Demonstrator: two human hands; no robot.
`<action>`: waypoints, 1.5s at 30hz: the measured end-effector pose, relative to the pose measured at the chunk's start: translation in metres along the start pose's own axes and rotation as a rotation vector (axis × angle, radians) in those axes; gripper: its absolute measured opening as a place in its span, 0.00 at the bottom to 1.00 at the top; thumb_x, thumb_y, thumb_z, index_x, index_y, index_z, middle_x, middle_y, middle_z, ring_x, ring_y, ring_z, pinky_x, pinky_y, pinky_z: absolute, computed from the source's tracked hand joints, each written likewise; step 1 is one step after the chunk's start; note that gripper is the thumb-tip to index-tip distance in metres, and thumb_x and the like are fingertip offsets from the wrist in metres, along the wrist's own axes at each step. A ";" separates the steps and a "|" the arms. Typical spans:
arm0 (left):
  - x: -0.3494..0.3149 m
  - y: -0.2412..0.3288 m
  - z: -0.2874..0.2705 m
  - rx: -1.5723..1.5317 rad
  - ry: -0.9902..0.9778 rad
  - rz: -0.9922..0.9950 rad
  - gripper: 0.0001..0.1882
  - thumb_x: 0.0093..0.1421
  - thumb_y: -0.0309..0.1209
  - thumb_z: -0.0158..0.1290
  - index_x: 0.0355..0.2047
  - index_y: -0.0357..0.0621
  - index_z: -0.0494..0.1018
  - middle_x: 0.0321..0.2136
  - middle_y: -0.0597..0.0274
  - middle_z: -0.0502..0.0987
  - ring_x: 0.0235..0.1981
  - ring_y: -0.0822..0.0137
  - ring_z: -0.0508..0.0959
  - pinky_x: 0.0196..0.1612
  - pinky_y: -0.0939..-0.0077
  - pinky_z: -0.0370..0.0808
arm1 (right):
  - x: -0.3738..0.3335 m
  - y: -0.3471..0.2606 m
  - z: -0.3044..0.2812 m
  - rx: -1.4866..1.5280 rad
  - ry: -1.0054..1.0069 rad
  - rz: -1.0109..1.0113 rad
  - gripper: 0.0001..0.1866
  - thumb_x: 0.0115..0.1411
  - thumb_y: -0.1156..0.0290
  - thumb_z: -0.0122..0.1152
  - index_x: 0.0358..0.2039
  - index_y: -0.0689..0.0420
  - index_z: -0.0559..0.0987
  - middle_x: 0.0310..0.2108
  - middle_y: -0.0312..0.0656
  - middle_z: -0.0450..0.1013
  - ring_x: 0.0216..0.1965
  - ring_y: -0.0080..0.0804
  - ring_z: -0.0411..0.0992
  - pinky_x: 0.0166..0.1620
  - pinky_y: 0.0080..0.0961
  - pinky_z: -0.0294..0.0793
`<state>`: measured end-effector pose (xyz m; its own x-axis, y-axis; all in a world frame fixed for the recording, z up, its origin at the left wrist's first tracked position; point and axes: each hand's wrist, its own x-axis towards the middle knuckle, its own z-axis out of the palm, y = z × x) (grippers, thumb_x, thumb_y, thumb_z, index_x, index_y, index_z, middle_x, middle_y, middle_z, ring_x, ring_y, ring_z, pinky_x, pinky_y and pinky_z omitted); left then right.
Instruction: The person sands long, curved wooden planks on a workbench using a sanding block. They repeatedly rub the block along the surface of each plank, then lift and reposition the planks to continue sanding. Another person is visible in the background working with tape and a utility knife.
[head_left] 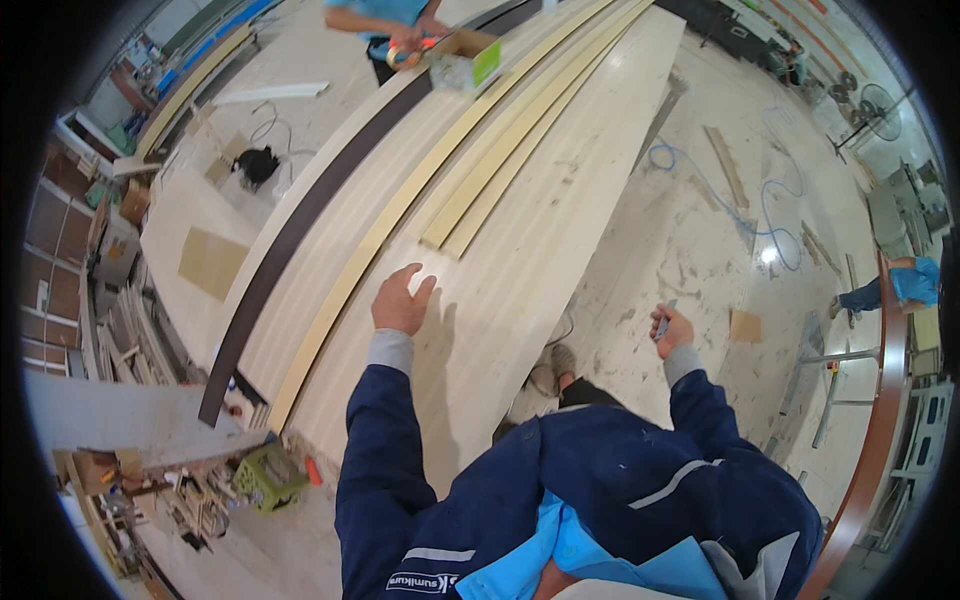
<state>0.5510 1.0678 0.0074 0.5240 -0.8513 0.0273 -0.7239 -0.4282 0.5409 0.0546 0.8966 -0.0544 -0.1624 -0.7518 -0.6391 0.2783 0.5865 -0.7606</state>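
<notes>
My left hand (402, 300) hovers over the long pale board (500, 290), fingers apart and holding nothing. Just beyond its fingertips lie the near ends of two narrow yellowish strips (500, 180). A longer yellowish strip (345, 285) runs along the boards to the left of this hand, and farther left is a dark brown strip (275, 265). Out past the board's right edge, my right hand (675, 333) is closed around a small grey tool (663, 322), which looks like a utility knife. Its tip is too small to make out.
Across the boards, a co-worker's hand (408, 42) holds an orange object beside an open box (468, 62) with a green side. A blue hose (765, 232) and loose wood strips (727, 165) lie on the floor to the right. A green crate (270, 478) stands lower left.
</notes>
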 end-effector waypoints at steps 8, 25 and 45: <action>0.123 0.088 0.073 0.397 -0.002 -0.186 0.32 0.55 0.52 0.57 0.55 0.48 0.68 0.54 0.50 0.72 0.54 0.47 0.72 0.56 0.53 0.69 | 0.061 -0.049 -0.008 -0.067 -0.106 0.016 0.08 0.61 0.72 0.50 0.40 0.59 0.69 0.29 0.42 0.70 0.22 0.27 0.65 0.22 0.24 0.64; -0.110 0.189 0.084 -0.017 -0.363 -0.134 0.31 0.50 0.46 0.59 0.50 0.43 0.64 0.35 0.44 0.79 0.33 0.41 0.80 0.38 0.52 0.78 | 0.184 -0.101 0.072 -0.032 -0.342 -0.101 0.08 0.63 0.75 0.49 0.42 0.63 0.71 0.33 0.44 0.74 0.29 0.33 0.72 0.30 0.31 0.74; -0.308 0.036 0.035 0.193 0.046 -0.325 0.33 0.50 0.50 0.64 0.54 0.48 0.73 0.41 0.54 0.73 0.46 0.53 0.71 0.49 0.59 0.68 | 0.075 -0.029 0.236 -1.684 -0.324 -1.317 0.12 0.56 0.72 0.52 0.40 0.53 0.79 0.39 0.47 0.74 0.44 0.47 0.73 0.47 0.39 0.74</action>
<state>0.3472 1.3040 -0.0108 0.7567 -0.6489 -0.0796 -0.5856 -0.7269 0.3589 0.2574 0.7524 -0.0537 0.6642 -0.7412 0.0970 -0.7346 -0.6712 -0.0993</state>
